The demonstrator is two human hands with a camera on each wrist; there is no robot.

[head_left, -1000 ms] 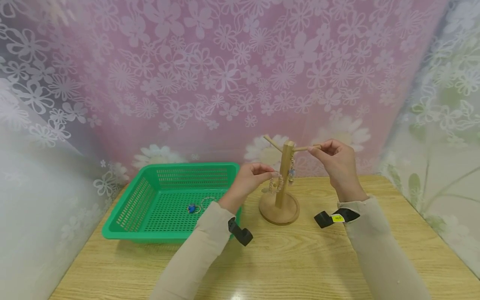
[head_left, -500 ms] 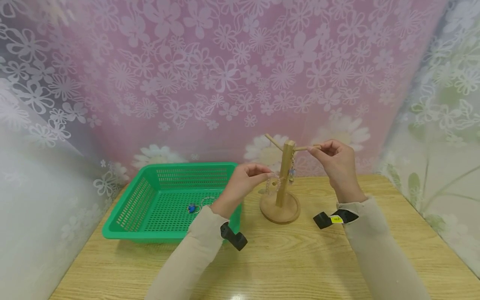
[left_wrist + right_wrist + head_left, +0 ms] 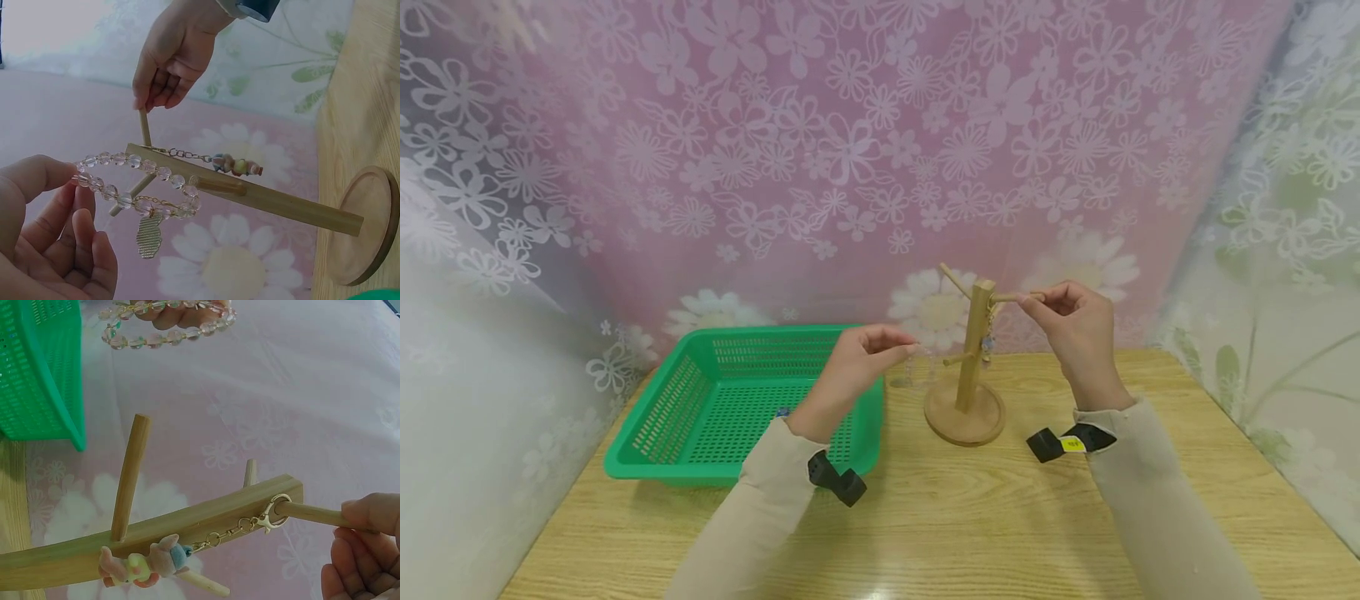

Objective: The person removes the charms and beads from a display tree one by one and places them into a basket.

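My left hand [image 3: 857, 367] pinches a bracelet of clear pinkish beads [image 3: 142, 206] between thumb and fingers. A ribbed gold charm [image 3: 149, 236] dangles from it. The bracelet hangs left of a wooden peg stand [image 3: 973, 350], apart from its pegs in the right wrist view. My right hand [image 3: 1075, 333] grips the end of the stand's upper right peg [image 3: 319, 514]. On that same peg hangs a keychain [image 3: 139, 565] by its gold clasp and chain, with a small pastel figure at its end. The stand's lower front peg [image 3: 957, 360] carries nothing.
A green plastic basket [image 3: 737, 472] stands left of the stand, partly behind my left forearm. Inside it a bit of a blue item [image 3: 783, 412] shows beside my sleeve. A floral curtain [image 3: 850, 167] hangs behind the wooden table [image 3: 970, 517].
My left hand has moved left with the bracelet, away from the stand's lower front peg. The stand has shifted slightly right. My right hand keeps its grip on the peg.
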